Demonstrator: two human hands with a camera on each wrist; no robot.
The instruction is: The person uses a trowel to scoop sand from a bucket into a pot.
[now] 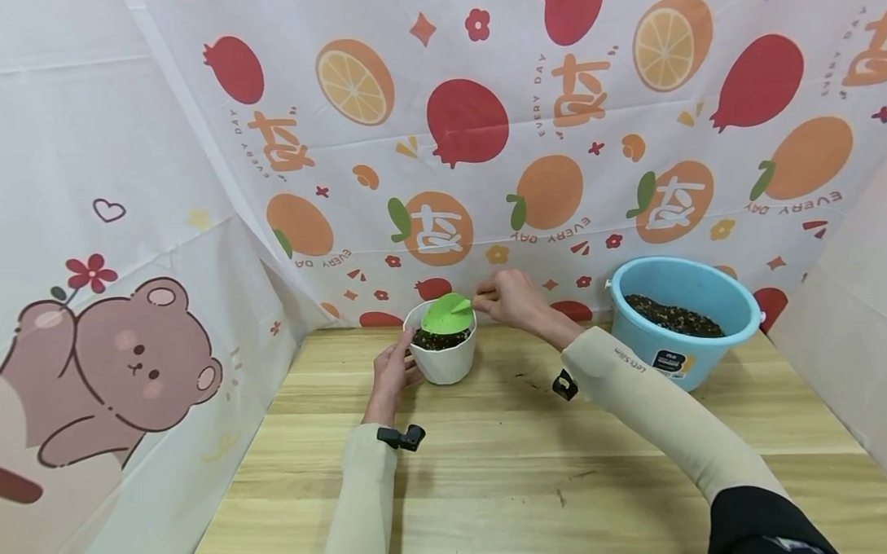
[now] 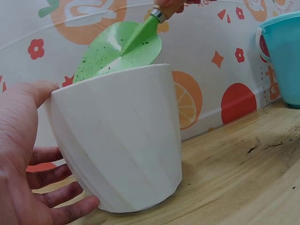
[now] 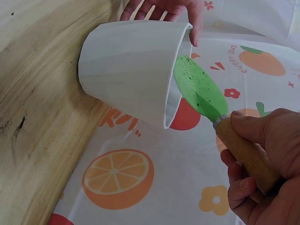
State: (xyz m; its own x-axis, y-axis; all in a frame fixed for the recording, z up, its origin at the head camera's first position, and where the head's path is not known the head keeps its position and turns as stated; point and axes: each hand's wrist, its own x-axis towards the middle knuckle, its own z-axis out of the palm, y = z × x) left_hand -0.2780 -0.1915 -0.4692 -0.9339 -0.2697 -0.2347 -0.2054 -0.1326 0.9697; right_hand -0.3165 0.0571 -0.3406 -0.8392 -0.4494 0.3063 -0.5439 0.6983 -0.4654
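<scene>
A white flower pot (image 1: 446,365) with faceted sides stands upright near the back of the table, dark soil (image 1: 434,341) inside. My left hand (image 1: 391,368) holds it from the left; in the left wrist view the thumb lies at the rim and the fingers spread along the side. My right hand (image 1: 516,300) grips the wooden handle (image 3: 248,157) of a green trowel (image 1: 445,316). The trowel's blade (image 2: 117,49) tilts over the pot's mouth, with soil specks on it. The blade's tip is hidden behind the pot wall in the left wrist view.
A light blue bucket (image 1: 689,276) with dark soil (image 1: 672,314) stands at the back right. Soil crumbs (image 2: 253,146) lie on the wooden table (image 1: 494,471). A fruit-patterned cloth (image 1: 485,210) hangs close behind the pot, and another sheet hangs at the left.
</scene>
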